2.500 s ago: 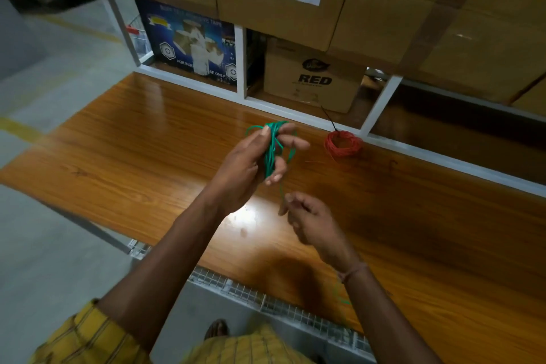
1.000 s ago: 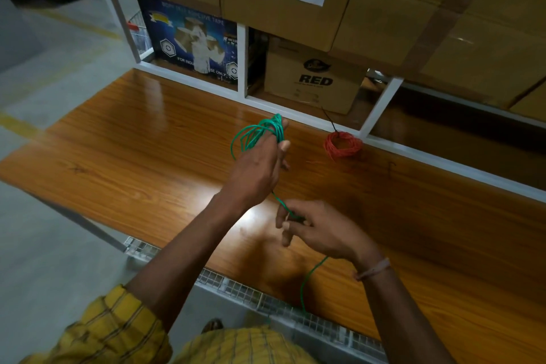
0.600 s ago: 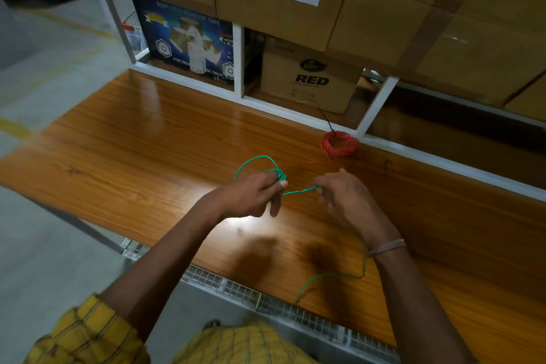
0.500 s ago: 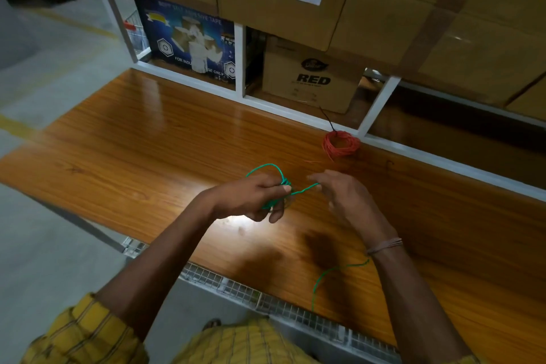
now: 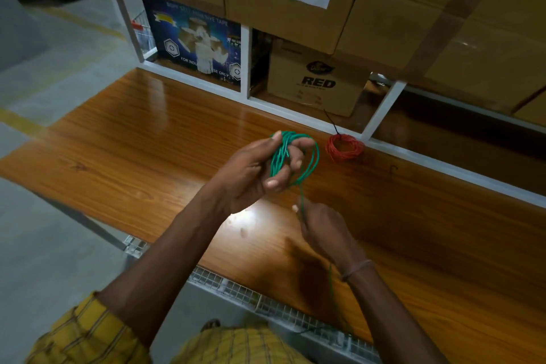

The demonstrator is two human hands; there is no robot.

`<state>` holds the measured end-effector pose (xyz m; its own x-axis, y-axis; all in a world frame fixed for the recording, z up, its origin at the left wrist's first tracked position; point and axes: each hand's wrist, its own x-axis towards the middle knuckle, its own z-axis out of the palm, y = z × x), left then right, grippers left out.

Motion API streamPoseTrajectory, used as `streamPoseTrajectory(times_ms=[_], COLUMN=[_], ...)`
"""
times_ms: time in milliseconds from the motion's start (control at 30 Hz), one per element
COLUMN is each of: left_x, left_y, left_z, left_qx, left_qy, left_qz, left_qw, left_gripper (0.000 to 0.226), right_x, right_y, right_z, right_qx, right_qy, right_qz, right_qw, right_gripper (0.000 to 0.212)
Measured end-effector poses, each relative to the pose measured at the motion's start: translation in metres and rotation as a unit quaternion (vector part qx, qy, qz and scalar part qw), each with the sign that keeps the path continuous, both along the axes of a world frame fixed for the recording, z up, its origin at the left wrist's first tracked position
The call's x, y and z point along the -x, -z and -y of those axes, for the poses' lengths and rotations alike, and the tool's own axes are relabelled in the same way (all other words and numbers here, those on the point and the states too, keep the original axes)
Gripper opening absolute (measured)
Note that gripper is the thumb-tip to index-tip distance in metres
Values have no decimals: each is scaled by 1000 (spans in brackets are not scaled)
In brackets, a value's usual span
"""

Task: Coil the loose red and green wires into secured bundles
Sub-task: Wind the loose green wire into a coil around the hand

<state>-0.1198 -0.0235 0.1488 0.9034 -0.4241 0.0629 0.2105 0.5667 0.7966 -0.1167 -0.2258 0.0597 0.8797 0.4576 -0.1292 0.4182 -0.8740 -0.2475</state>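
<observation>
Several loops of green wire [image 5: 310, 160] are wound around the fingers of my left hand [image 5: 254, 174], which grips the coil above the wooden shelf. A single strand runs down from the coil to my right hand [image 5: 320, 227], which pinches it between thumb and fingers; the loose tail hangs down past my wrist toward the shelf's front edge. The red wire [image 5: 344, 148] lies as a small coiled bundle on the shelf by the white frame, with a thin black tie sticking up from it.
The wooden shelf board [image 5: 147, 156] stretches left and right. White rack posts [image 5: 381, 109] and cardboard boxes, one marked RED [image 5: 317, 80], stand behind it. A blue tape carton [image 5: 195, 38] sits at the back left. A wire-mesh edge [image 5: 236, 289] runs along the front.
My left hand has risen from the shelf with more green loops on it. My right hand has dropped back below it, sliding down the strand.
</observation>
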Motion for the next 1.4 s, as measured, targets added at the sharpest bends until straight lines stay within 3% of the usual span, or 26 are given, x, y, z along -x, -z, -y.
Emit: streamPoseTrajectory(times_ms=[100,267,333,433,467,533,633,767,900,1067,1233,1400], left_x=[-10,-15,-16,-23,-25,-26,-16,8,21,18,11,-11], left_y=[12,27,33,44,45,51,52,36,22,16,4,1], left_z=[10,16,15,5,0,-9,-17,-13,-3,-2,-3,-17], left_qx=[-47,-241,-376,-610,-644,-665,-661,-512,-377,-251,-56,-146], left_qy=[-119,-195,-217,-219,-211,-186,-119,-1,63,52,-6,-159], left_qz=[-26,66,125,194,192,183,189,116,86,98,44,68], left_qw=[991,948,892,737,710,699,716,851,920,962,997,974], left_gripper=[53,29,27,53,59,63,63,68,62,63,67,68], right_x=[13,22,20,16,14,9,-2,-19,-39,-49,-27,15], right_y=[-8,-23,-28,-43,-50,-68,-95,-114,-99,-48,-7,5], right_z=[-18,-23,-18,-6,0,11,27,40,37,24,4,-18], right_qx=[-27,-77,-107,-171,-196,-248,-345,-414,-445,-478,-424,-359], right_qy=[-23,-44,-54,-56,-55,-55,-53,-15,21,69,89,26], right_qz=[11,36,9,-61,-88,-134,-152,-123,-90,-97,-109,-159], right_qw=[999,995,993,982,975,958,925,902,891,870,894,919], right_gripper=[29,18,7,24,26,19,13,19,15,23,22,24])
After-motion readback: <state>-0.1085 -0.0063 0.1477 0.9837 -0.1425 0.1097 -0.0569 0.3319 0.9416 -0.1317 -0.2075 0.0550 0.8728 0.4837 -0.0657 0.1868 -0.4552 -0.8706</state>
